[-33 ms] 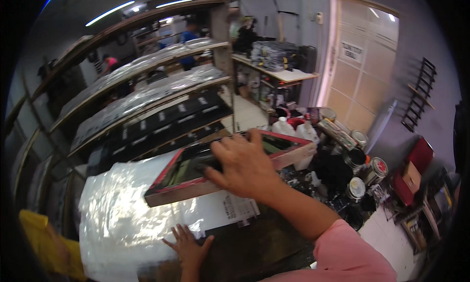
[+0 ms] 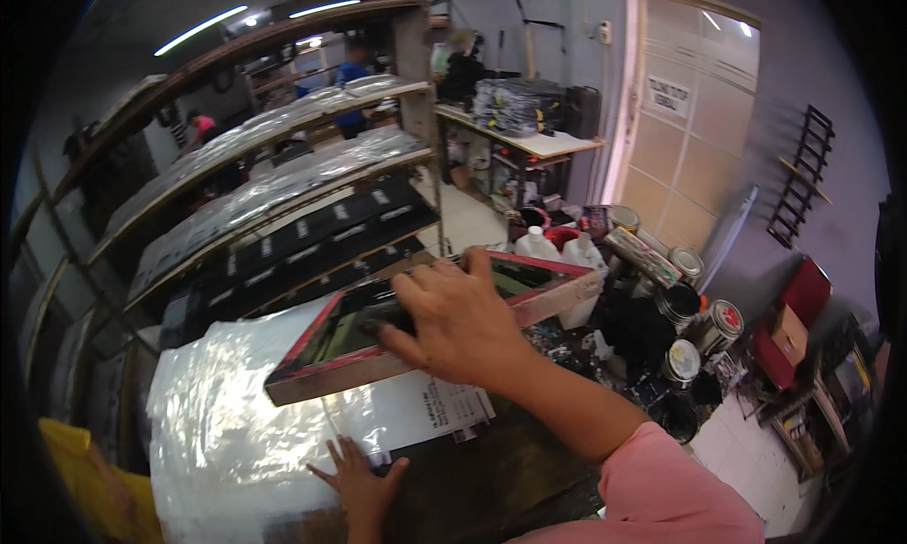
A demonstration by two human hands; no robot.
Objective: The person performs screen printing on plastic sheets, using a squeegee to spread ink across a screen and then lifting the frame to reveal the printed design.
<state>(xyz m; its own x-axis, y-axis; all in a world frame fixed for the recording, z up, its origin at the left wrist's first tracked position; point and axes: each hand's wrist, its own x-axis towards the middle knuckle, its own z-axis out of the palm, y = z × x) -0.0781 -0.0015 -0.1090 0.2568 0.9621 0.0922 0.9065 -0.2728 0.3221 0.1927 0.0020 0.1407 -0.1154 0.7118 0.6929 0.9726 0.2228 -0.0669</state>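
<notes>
My right hand (image 2: 458, 322) is closed over a screen-printing frame (image 2: 326, 386) with wooden sides, red tape along its edges and a dark greenish mesh. The frame sits tilted above a shiny clear plastic sheet (image 2: 217, 412). Something dark shows by my right thumb, too hidden to name. Below the frame, my left hand (image 2: 362, 483) lies with fingers spread, at the border between the plastic sheet and a dark brown board (image 2: 453, 487). A white panel with dark print (image 2: 453, 407) shows on the sheet's near right part, just under the frame.
A wooden rack (image 2: 430, 119) with plastic-covered and black flat pieces stands at the back left. Paint cans (image 2: 682, 360), white jugs (image 2: 539, 245) and dark cloth crowd the right side. Yellow cloth (image 2: 71, 450) is at lower left. Other people (image 2: 351, 76) are beyond the rack.
The whole view has shifted slightly, so the scene sits a little further left. My hands and the frame hold nearly the same positions relative to the sheet.
</notes>
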